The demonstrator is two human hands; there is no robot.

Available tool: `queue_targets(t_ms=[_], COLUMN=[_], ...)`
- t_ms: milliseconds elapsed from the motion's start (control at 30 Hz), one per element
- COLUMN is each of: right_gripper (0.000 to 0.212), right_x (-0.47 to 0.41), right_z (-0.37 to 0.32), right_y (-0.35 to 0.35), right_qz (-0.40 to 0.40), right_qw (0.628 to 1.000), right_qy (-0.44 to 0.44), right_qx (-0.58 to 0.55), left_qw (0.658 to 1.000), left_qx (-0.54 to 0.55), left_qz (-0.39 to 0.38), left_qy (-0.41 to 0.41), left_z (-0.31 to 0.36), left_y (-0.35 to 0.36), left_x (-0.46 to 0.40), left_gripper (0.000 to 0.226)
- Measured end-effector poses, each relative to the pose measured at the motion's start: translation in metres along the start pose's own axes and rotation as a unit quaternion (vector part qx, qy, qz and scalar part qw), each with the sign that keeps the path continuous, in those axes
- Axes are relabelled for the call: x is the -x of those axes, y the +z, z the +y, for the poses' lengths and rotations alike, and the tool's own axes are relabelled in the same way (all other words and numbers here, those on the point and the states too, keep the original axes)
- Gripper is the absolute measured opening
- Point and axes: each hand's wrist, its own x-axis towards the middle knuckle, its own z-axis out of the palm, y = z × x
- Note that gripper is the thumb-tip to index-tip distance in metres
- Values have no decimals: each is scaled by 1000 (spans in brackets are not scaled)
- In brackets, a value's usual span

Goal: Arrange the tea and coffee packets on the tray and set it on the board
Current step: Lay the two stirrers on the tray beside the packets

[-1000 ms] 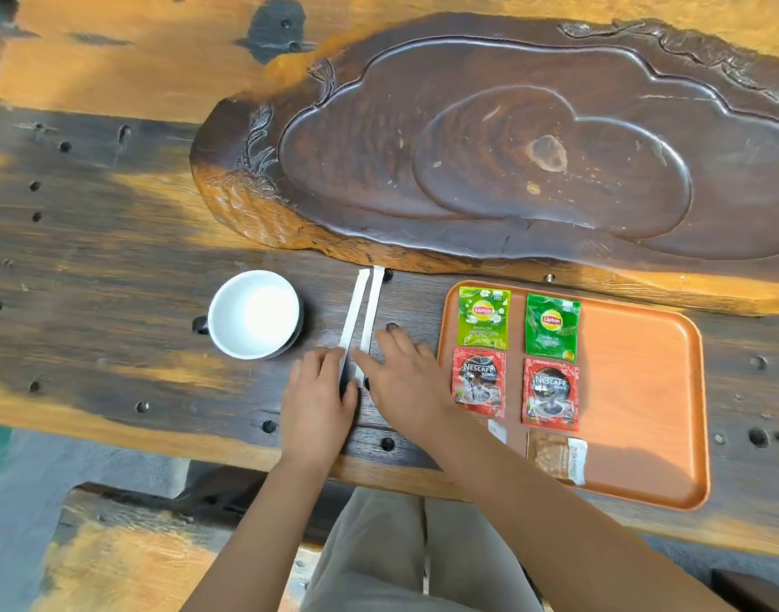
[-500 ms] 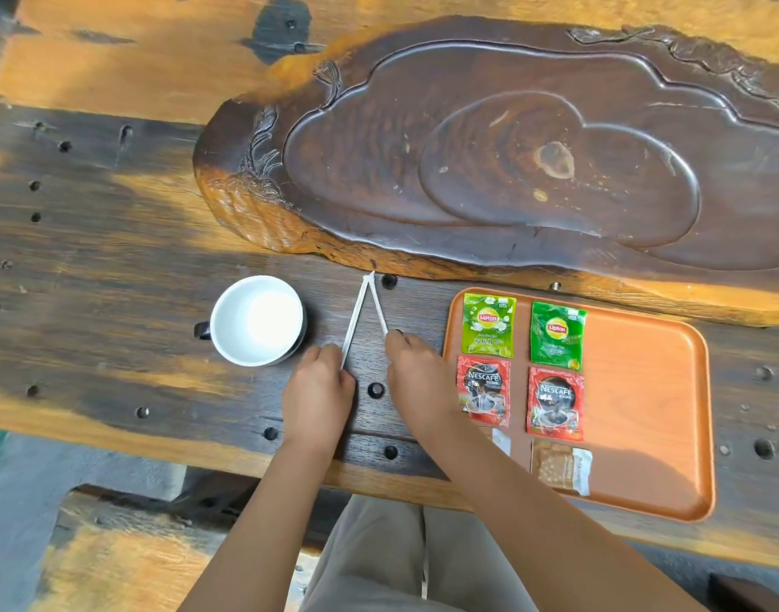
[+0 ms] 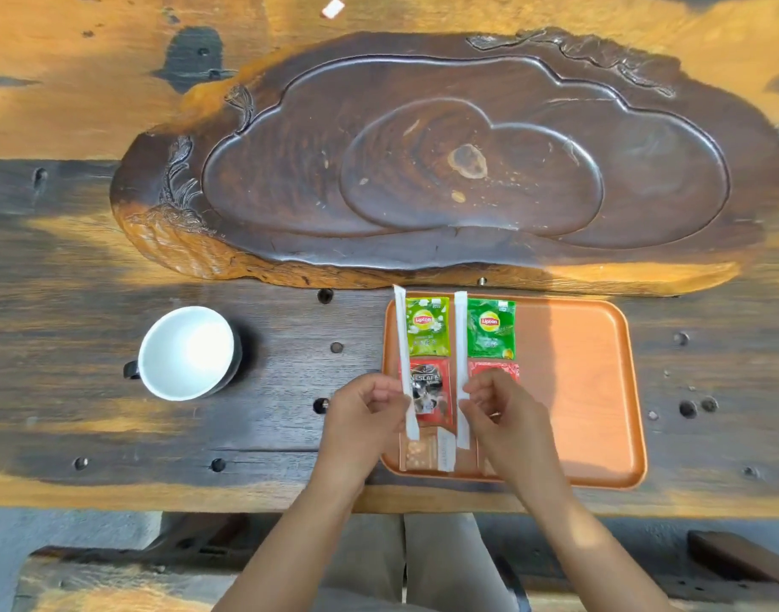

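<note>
An orange tray [image 3: 577,390] lies on the table near its front edge. On its left part sit two green Lipton tea packets [image 3: 427,326] [image 3: 490,329], a red Nescafe coffee packet [image 3: 429,390], a second red packet [image 3: 495,368] half hidden by my right hand, and a brownish sachet [image 3: 423,452]. My left hand [image 3: 365,413] pinches a long white stick packet [image 3: 403,346] over the tray's left edge. My right hand [image 3: 498,413] pinches another white stick packet [image 3: 461,346] between the two columns. The carved dark wooden board [image 3: 445,170] lies beyond the tray.
A white cup [image 3: 186,352] with a dark handle stands on the table left of the tray. The wooden table [image 3: 69,390] has several round holes. A small white scrap [image 3: 333,8] lies at the far edge. My knees show below the table edge.
Both hands lifted the two white stick packets off the table beside the cup, separated them, and carried them right over the tray, one in each hand.
</note>
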Motion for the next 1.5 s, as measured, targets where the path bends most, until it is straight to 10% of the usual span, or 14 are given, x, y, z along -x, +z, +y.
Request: queue_targets(t_ms=[333, 767, 833, 933, 1033, 1500], right_gripper=[24, 15, 14, 26, 47, 57], right_x=[-6, -14, -11, -11, -19, -27], right_z=[77, 108, 107, 113, 125, 138], right_y=[-105, -112, -117, -124, -127, -128], right_qz=[80, 43, 71, 90, 37, -65], right_qw=[983, 968, 959, 933, 906, 878], right_qy=[84, -11, -22, -125, -211, -193], right_qx=[145, 245, 273, 324, 364, 434], left_qw=[978, 962, 927, 777, 693, 666], left_qx=[-156, -219, -298, -447, -543, -589], left_qz=[-130, -147, -123, -86, -144, -176], left_qy=[42, 66, 193, 434, 452, 422], left_z=[1, 4, 9, 4, -5, -14], left_y=[145, 159, 154, 155, 163, 166], left_x=[7, 14, 16, 5, -9, -15], left_gripper=[11, 15, 14, 33, 67, 72])
